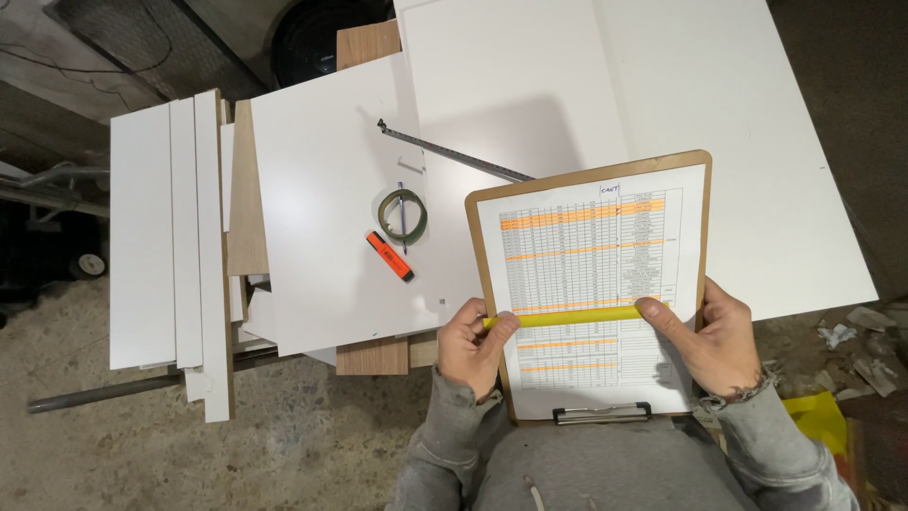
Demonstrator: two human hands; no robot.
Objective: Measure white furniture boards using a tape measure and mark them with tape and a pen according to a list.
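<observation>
A wooden clipboard (484, 248) with a printed table sheet, several rows marked orange, rests against my lap, its metal clip (602, 414) toward me. Across the sheet lies a yellow ruler-like strip (577, 317). My left hand (473, 345) pinches the strip's left end and grips the clipboard's left edge. My right hand (714, 336) holds the clipboard's right edge, its thumb pressing the strip's right end.
White panels (322, 189) are stacked on a work surface ahead. On them lie an orange marker (390, 255), a green tape roll (403, 214) with a pen across it, and an extended tape measure blade (454, 151). Narrow white strips (184, 237) lie left. Debris litters the floor right.
</observation>
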